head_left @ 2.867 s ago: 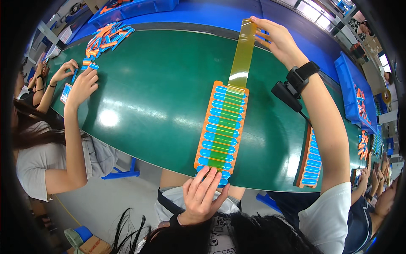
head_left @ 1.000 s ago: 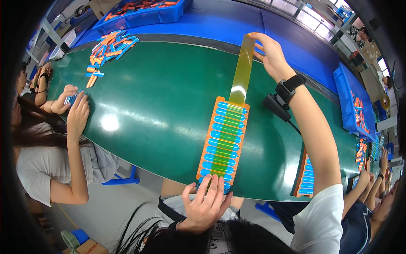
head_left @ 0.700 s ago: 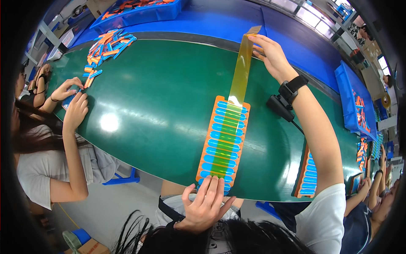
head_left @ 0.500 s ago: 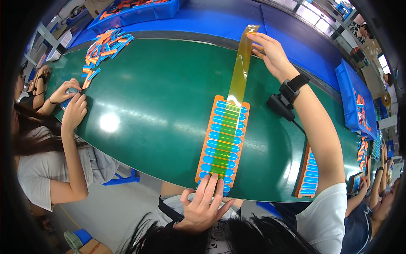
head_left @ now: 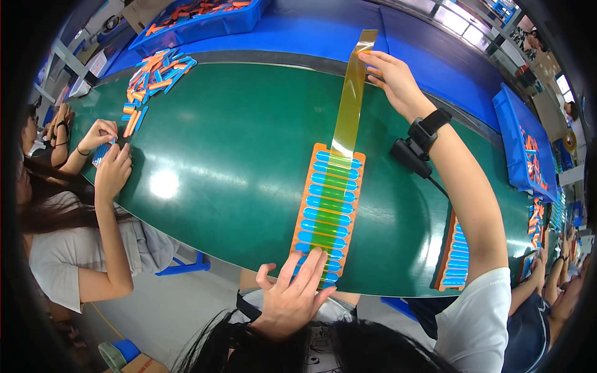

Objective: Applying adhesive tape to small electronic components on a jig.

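Observation:
An orange holder [head_left: 320,148] lies lengthwise on the green tabletop in front of me, filled with a row of blue rounded strips [head_left: 314,212]. A band of clear amber tape [head_left: 349,115] runs down the middle of the strips; its far part rises off the holder. My right hand [head_left: 395,79] pinches the tape near its far end, a short bent tail sticking out past the fingers. At the near end, my left hand [head_left: 289,301] rests with fingers spread and stretched out, fingertips on the tape and strips, covering part of the lowest ones.
A second filled orange holder [head_left: 444,276] lies near the right edge, partly behind my right arm. Loose orange and blue pieces [head_left: 155,78] are heaped at the far left. Blue bins stand at the back [head_left: 205,30] and right [head_left: 513,146]. A co-worker's hands [head_left: 113,168] are at the left.
My left hand has shifted slightly left, and its fingers reach a little farther up the tape. The right hand has moved slightly left, and more tape tail shows beyond its fingers.

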The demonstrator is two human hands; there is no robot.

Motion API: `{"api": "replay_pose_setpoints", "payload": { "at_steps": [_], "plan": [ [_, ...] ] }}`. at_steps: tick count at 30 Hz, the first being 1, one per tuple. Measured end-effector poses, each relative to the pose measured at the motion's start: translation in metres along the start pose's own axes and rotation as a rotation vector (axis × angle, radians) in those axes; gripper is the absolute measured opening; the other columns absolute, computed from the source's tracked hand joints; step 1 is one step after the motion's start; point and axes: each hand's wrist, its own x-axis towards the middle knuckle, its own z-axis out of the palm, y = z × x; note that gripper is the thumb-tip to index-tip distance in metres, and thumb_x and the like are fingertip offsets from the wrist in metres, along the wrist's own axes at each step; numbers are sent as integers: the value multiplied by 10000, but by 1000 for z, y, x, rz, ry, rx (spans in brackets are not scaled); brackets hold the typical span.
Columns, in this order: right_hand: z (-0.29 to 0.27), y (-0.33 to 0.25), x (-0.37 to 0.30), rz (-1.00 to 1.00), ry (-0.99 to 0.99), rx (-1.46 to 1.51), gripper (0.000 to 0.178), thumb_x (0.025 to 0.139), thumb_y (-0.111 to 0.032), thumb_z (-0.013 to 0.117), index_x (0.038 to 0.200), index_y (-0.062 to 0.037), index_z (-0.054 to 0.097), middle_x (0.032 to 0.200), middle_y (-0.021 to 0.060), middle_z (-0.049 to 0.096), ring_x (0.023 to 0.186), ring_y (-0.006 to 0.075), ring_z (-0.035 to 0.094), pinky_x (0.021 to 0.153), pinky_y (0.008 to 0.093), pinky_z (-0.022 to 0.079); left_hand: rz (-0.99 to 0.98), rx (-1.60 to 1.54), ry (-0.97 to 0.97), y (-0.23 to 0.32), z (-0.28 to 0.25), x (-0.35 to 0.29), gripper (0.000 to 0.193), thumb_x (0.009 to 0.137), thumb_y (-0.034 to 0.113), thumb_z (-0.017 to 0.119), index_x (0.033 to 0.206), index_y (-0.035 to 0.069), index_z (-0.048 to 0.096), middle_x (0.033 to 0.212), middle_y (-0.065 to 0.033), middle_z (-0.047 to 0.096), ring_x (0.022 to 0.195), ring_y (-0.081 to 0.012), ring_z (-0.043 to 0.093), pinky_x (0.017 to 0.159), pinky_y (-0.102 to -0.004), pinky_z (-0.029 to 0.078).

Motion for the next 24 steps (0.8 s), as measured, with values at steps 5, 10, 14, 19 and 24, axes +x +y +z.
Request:
{"api": "replay_pose_setpoints", "payload": {
  "at_steps": [5,10,14,19,24],
  "plan": [
    [-2,-3,-2,33,-12,-51,220,799,-251,594,946,-88,590,907,-29,528,852,86,431,778,234,353,-43,-52,-6,0,-3,7,498,730,380,590,1117,76,517,1195,-1,427,1079,-156,357,814,-438,229],
    [0,-1,-3,47,-13,-92,230,795,-265,600,957,-102,597,898,-35,522,848,86,426,771,233,362,-34,-69,-46,-3,-8,19,527,727,337,581,1156,55,462,1200,-19,401,1052,-210,334,847,-437,207],
    [2,-3,-5,44,-26,-104,234,787,-267,597,956,-106,621,971,11,560,957,137,440,798,300,343,-38,-83,-49,-3,-13,23,526,746,325,571,1167,38,440,1210,-35,389,1064,-217,333,844,-450,213],
    [-2,5,1,71,-26,-91,234,789,-260,595,951,-94,620,977,16,562,951,141,448,799,303,345,-41,-79,-46,-1,-13,35,511,777,322,543,1175,24,425,1209,-49,386,1077,-224,332,845,-458,217],
    [0,0,-3,77,-47,-98,211,794,-244,587,935,-92,621,970,15,565,931,134,449,790,301,345,-50,-78,-99,-3,-19,40,504,811,332,503,1201,31,394,1217,-48,384,1097,-213,331,859,-466,219]
  ]
}}
